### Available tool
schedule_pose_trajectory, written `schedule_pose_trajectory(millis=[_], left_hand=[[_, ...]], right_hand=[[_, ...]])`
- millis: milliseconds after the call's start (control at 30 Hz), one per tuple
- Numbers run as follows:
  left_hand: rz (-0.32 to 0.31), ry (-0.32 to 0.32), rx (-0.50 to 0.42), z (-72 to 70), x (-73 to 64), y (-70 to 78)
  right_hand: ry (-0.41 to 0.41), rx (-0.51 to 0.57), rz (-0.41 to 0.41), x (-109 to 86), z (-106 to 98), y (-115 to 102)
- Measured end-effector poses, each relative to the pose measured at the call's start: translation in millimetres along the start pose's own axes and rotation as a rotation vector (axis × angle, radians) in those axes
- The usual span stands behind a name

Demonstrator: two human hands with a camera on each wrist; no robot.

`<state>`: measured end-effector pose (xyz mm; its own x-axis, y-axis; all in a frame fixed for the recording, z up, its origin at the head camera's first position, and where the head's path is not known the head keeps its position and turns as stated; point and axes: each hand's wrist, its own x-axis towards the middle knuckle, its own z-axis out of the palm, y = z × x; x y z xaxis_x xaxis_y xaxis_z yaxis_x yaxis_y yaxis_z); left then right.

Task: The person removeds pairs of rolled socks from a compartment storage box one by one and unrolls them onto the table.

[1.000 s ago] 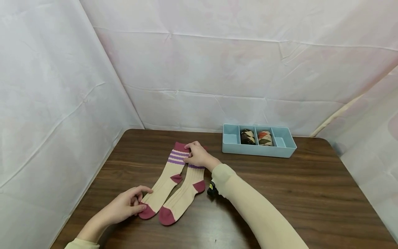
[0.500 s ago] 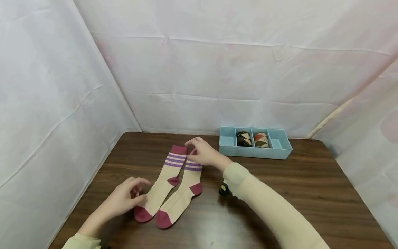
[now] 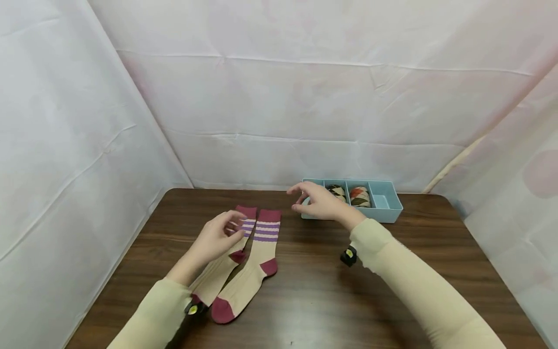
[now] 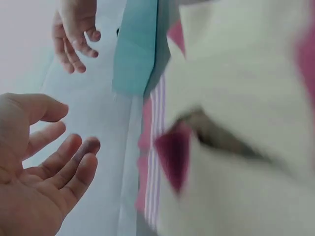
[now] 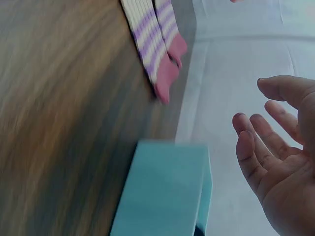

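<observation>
Two cream socks with maroon cuffs, heels and toes and purple stripes lie flat side by side, the left sock (image 3: 213, 276) partly covered by my left arm and the right sock (image 3: 248, 281) in full sight. My left hand (image 3: 216, 237) hovers over the left sock with relaxed, parted fingers, holding nothing. In the left wrist view the palm of the left hand (image 4: 42, 172) is bare. My right hand (image 3: 320, 201) hangs before the left end of a pale blue divided box (image 3: 379, 214), hiding part of it. No object shows in the right hand (image 5: 280, 152) in the right wrist view.
Two rolled argyle socks sit in the box's middle compartments: a dark one (image 3: 337, 192) and a red-and-green one (image 3: 360, 197). The box stands at the back of the brown wooden table (image 3: 305, 291). White cloth (image 3: 270, 106) hangs behind and at both sides.
My right hand has left the sock cuffs and moved right to the box. My left hand has lifted from the toe end and moved up and right over the left sock.
</observation>
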<state>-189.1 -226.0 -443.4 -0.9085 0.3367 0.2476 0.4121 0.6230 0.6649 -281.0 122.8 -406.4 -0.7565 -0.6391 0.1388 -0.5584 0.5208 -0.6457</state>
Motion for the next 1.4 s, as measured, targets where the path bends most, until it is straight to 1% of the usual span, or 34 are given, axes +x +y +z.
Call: schedule_pose_trajectory(millis=[100,233,300,433,600,700,833,933,1033,1233,1400], left_hand=[[0.006,0.000,-0.051,18.2,24.8,9.7],[-0.031,-0.001,-0.120,43.7,52.8,20.7],[-0.052,0.005,-0.154,55.9,64.7,24.8],[-0.082,0.035,-0.208,77.0,84.2,29.6],[-0.114,0.069,-0.239,97.5,101.0,30.7],[-0.133,0.060,-0.252,108.1,106.4,31.7],[-0.158,0.060,-0.277,122.3,110.4,30.6],[-0.180,0.076,-0.299,130.9,111.0,29.1],[-0.195,0.090,-0.328,136.4,110.6,27.3],[-0.175,0.126,-0.432,142.8,110.3,28.8],[-0.146,0.163,-0.522,151.5,109.5,30.1]], right_hand=[[0.047,0.005,0.023,-9.4,-16,16],[0.120,0.022,0.098,-20.9,-35,43],[0.142,0.027,0.140,-26.9,-42,57],[0.146,0.017,0.196,-35.5,-46,79],[0.133,0.030,0.215,-39.3,-43,94],[0.131,0.030,0.215,-39.6,-40,99],[0.118,0.038,0.222,-39.6,-37,104],[0.100,0.040,0.236,-39.9,-33,108],[0.094,0.028,0.239,-38.9,-29,112],[0.114,-0.061,0.217,-36.6,-23,113],[0.109,-0.067,0.237,-39.1,-22,110]])
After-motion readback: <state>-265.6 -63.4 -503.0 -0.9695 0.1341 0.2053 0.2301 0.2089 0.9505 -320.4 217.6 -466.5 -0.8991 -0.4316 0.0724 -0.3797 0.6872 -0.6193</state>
